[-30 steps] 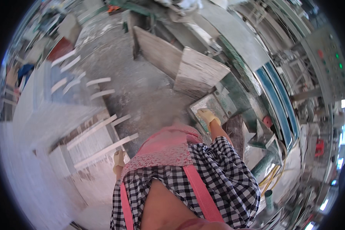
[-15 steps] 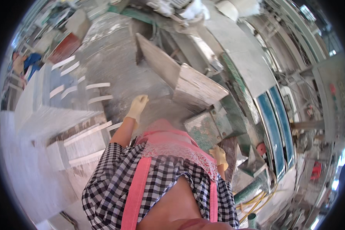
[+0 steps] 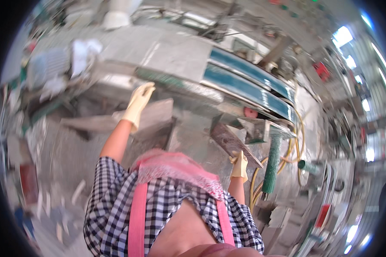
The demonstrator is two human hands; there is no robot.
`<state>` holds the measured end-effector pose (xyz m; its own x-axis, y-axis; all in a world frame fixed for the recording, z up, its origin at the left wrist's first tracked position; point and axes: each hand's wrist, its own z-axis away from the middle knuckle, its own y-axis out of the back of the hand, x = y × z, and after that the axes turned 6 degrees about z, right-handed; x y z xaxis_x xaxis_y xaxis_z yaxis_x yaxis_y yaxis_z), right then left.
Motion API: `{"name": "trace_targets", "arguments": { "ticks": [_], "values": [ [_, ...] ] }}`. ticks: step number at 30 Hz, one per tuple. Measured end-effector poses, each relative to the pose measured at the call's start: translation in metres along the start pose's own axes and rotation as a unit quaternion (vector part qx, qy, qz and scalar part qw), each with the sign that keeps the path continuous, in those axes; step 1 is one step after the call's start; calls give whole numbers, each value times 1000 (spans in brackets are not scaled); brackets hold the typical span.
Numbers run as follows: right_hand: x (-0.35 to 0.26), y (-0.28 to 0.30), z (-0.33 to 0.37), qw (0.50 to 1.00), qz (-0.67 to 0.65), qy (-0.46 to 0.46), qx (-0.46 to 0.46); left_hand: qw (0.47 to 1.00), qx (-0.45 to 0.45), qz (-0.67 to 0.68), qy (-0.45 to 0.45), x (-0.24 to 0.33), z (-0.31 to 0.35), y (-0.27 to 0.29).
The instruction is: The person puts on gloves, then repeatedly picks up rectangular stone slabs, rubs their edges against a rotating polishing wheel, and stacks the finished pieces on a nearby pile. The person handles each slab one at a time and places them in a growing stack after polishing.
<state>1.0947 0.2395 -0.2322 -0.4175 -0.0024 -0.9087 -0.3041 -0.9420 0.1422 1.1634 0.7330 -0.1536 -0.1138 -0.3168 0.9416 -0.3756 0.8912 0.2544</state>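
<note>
My left hand (image 3: 140, 101), in a cream rubber glove, reaches forward above a wooden board (image 3: 152, 113) and near the green edge of the machine. Its fingers are loosely bent and apart, with nothing seen in them. My right hand (image 3: 240, 165), in a matching glove, hangs at my right side close to the end of a worn wooden plank (image 3: 233, 143). Its fingers are slightly spread, and no held thing shows. Whether either hand touches the board or plank cannot be made out through the blur.
A long conveyor machine with a grey top (image 3: 180, 58) and blue belts (image 3: 240, 88) runs across ahead. On the right are a green roller (image 3: 272, 165), yellow hoses (image 3: 302, 124) and a green pipe (image 3: 308, 167). Pale strips (image 3: 78, 191) lie at the lower left.
My body has turned to the right, so the machine now lies across in front and the stacked slabs have swung out toward the lower left. Both hands have moved along, the left one rising forward.
</note>
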Motion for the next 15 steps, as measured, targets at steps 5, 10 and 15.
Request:
{"name": "trace_targets", "arguments": {
  "ticks": [5, 10, 15],
  "values": [
    [-107, -45, -18, 999, 44, 5, 8, 997, -45, -54, 22, -38, -107, -18],
    [-174, -146, -88, 884, 310, 347, -47, 986, -83, -137, -56, -103, -189, -32],
    [-203, -268, -177, 909, 306, 281, 21, 905, -79, -376, -184, -104, -241, -59]
  ]
}}
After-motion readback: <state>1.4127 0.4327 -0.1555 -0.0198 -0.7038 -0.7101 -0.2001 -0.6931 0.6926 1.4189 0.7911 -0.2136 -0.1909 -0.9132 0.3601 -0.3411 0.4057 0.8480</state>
